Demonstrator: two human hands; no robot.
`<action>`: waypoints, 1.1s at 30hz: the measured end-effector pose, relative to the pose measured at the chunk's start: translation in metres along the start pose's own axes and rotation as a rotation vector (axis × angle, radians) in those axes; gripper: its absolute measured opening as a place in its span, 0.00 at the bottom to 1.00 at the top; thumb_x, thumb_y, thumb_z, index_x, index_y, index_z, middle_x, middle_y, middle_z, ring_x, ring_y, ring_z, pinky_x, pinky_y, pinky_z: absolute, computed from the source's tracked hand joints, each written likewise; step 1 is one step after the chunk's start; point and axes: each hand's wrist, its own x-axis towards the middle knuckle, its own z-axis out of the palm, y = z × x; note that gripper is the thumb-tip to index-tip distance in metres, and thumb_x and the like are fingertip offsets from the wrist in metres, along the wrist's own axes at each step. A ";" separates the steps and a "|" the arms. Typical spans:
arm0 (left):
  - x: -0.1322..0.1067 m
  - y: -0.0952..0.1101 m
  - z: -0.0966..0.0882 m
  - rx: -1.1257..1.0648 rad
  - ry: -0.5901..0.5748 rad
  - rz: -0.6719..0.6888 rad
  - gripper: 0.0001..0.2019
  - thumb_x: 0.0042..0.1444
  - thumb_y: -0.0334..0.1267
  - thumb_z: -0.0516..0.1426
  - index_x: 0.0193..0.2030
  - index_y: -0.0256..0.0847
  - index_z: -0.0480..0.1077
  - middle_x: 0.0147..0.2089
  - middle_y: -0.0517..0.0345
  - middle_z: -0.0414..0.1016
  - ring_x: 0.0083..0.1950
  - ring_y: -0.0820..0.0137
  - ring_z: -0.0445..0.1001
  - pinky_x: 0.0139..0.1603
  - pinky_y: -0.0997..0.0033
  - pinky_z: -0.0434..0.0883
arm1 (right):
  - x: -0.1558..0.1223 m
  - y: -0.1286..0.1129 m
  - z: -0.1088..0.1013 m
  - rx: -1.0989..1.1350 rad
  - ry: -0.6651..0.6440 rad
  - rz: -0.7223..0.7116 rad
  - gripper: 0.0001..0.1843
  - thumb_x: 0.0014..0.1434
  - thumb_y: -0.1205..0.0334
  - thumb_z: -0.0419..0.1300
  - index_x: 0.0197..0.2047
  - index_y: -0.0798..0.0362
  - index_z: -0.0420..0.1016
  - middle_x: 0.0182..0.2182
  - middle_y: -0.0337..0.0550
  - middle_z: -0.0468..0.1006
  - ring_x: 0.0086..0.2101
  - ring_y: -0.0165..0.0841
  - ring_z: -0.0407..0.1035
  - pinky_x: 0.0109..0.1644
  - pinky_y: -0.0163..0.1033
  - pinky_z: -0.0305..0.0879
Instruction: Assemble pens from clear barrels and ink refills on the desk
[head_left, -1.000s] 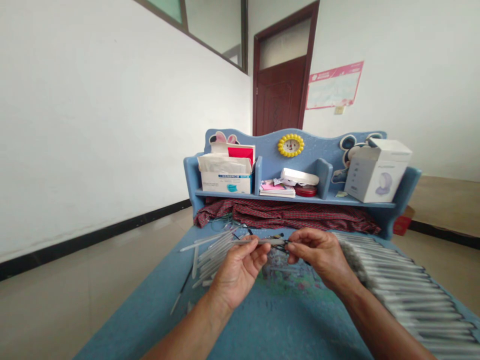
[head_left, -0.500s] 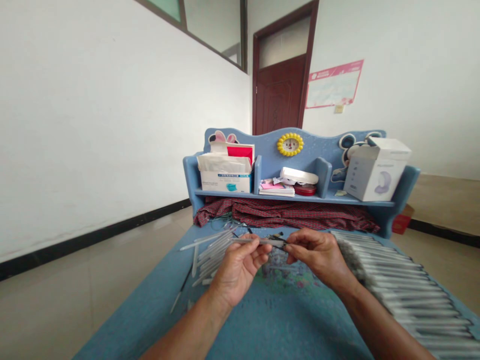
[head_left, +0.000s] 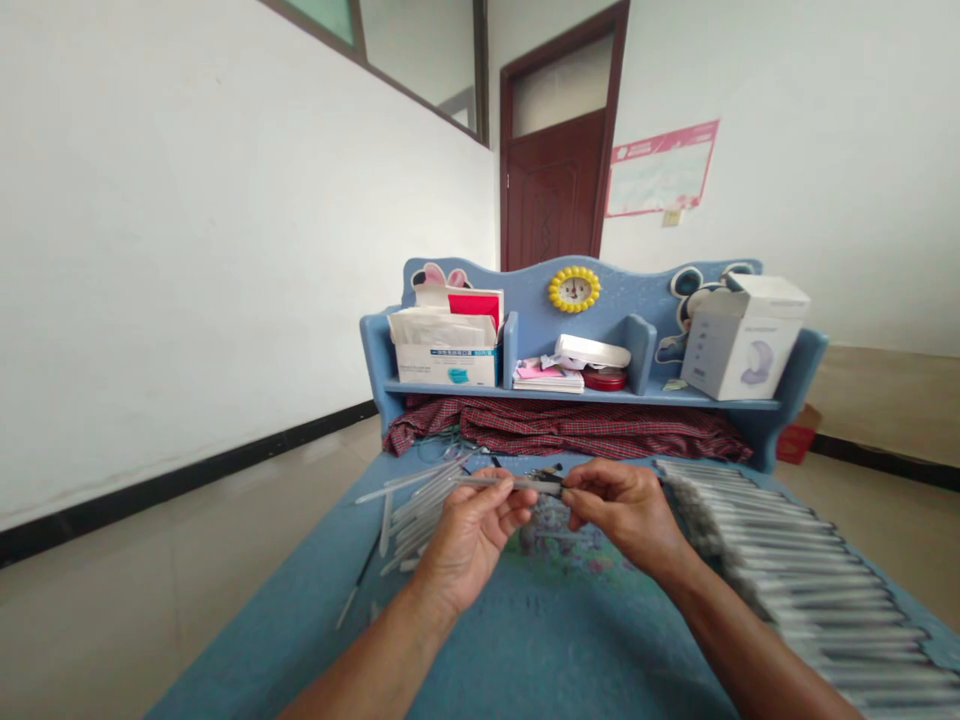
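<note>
A thin, translucent whitish tube (head_left: 541, 487) lies level between my hands, above the blue desk. My left hand (head_left: 474, 530) pinches it between thumb and fingers, palm partly turned up. At its right end, the thumb and fingertips of my right hand (head_left: 628, 512) are closed on the tube's tip, by a small dark piece. What exactly the right fingertips grip is partly hidden. Beyond my left hand lies a loose pile of similar pale tubes (head_left: 421, 508). Small dark pieces (head_left: 549, 470) lie just behind the held tube.
At right, a long row of pale tubes (head_left: 825, 570) with dark ends lies beside a grey fuzzy strip (head_left: 694, 510). A thin dark-and-white stick (head_left: 360, 580) lies left. Red checked cloth (head_left: 540, 425) runs below a shelf holding a mask box (head_left: 446, 365) and a white carton (head_left: 746, 340).
The view has shifted slightly. Both hands keep nearly the same pose around the tube, with the right fingertips still at its right end.
</note>
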 end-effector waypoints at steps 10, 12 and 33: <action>0.000 0.000 -0.001 0.000 0.013 0.002 0.04 0.47 0.26 0.59 0.30 0.33 0.68 0.28 0.56 0.75 0.31 0.71 0.76 0.28 0.80 0.72 | 0.002 0.004 0.000 0.073 -0.001 0.010 0.06 0.43 0.65 0.64 0.28 0.55 0.73 0.16 0.34 0.72 0.18 0.27 0.68 0.22 0.31 0.64; 0.001 0.000 -0.002 0.005 0.009 0.003 0.04 0.47 0.26 0.59 0.30 0.33 0.68 0.29 0.56 0.75 0.31 0.71 0.76 0.28 0.80 0.72 | 0.001 0.005 0.000 0.036 0.007 -0.003 0.06 0.45 0.64 0.63 0.29 0.56 0.74 0.16 0.35 0.72 0.18 0.27 0.68 0.23 0.32 0.64; 0.002 -0.002 -0.004 0.032 0.029 -0.003 0.05 0.46 0.26 0.60 0.31 0.33 0.69 0.29 0.56 0.75 0.32 0.71 0.76 0.29 0.79 0.72 | 0.001 0.006 -0.006 -0.295 -0.119 -0.074 0.15 0.59 0.55 0.50 0.31 0.56 0.70 0.20 0.37 0.70 0.18 0.26 0.67 0.23 0.31 0.62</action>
